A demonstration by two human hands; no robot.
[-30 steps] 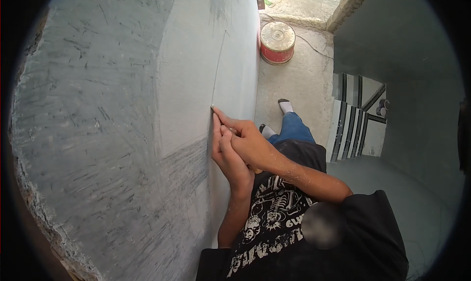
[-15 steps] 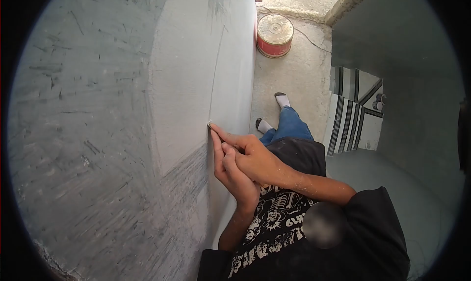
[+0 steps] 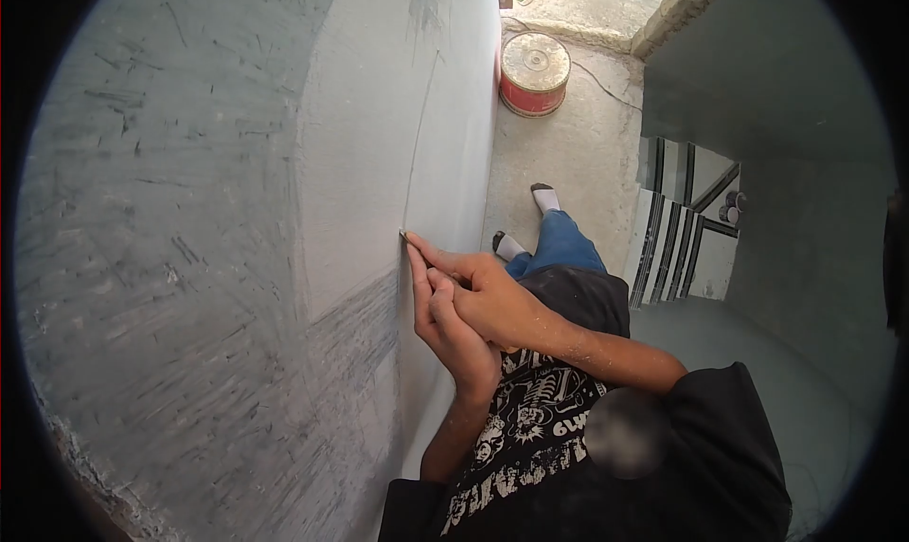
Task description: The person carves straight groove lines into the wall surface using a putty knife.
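Both my hands are pressed together against the grey-white wall (image 3: 355, 154), at the lower end of a thin dark line (image 3: 419, 130) scored in it. My right hand (image 3: 502, 301) lies over my left, its index finger stretched to the wall. Beneath it, my left hand (image 3: 450, 329) has its index finger raised alongside and its other fingers folded under the right. A tiny dark-tipped piece (image 3: 403, 236) shows at the fingertips, touching the wall. Most of it is hidden, so its kind and which hand grips it are unclear.
A round red-sided drum with a dusty lid (image 3: 535, 73) stands on the concrete floor (image 3: 568, 154) by the wall. A cable (image 3: 606, 89) runs near it. To the right are black-and-white striped panels (image 3: 677, 234). My socked feet (image 3: 544, 198) are on the floor.
My joined hands and the small piece have shifted slightly up along the line on the wall. White crumbs seen at the tip before show less now. The view has tilted a little.
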